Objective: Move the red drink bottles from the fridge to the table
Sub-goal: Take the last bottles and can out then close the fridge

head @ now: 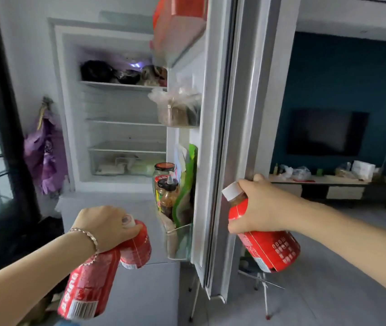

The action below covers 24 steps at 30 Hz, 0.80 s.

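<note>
My left hand [103, 228] grips two red drink bottles by their necks, one bottle [86, 285] hanging toward me and the other bottle [138, 247] just beyond it, both low in front of the fridge. My right hand [261, 205] grips a third red drink bottle [269, 248] with a white cap near its neck, tilted. A finger of that hand touches the outer edge of the open fridge door [229, 137]. The fridge interior [126, 128] stands open with mostly bare shelves.
Door shelves hold jars and sauce bottles [167, 187], a green pouch [188, 184] and a bagged item [179, 109]. A purple bag [45, 161] hangs left of the fridge. Beyond the door is a room with a dark TV [327, 132] and a low cabinet [323, 184].
</note>
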Tool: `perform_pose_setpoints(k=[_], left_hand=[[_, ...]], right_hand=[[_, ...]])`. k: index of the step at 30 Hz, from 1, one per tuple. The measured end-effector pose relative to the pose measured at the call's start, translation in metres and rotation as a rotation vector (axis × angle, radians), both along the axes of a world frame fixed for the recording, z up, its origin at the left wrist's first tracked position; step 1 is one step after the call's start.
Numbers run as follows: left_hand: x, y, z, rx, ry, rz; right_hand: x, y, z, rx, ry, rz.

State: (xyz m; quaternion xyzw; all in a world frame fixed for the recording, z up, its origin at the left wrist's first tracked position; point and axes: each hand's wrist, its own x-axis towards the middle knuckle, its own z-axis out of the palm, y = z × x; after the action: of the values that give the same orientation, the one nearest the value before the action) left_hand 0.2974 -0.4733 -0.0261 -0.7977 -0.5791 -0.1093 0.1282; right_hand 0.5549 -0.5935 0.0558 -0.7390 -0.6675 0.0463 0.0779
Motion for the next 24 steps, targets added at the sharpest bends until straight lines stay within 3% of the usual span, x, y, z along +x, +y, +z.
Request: perform_pose_setpoints(k=[3, 12, 24], left_hand=[[-0.057, -0.004, -0.002, -0.007, 0.029, 0.042], [-0.197, -0.009, 0.0, 0.041, 0.029, 0.146], [-0.321, 0.053, -0.02, 0.004, 0.014, 0.325]], right_hand=[[-0.067, 0.007, 0.0, -0.024, -0.102, 0.067], [-0.239, 0.063, 0.007, -0.009, -0.123, 0.193], [-0.408, 0.208, 0.013, -0.017, -0.234, 0.414]])
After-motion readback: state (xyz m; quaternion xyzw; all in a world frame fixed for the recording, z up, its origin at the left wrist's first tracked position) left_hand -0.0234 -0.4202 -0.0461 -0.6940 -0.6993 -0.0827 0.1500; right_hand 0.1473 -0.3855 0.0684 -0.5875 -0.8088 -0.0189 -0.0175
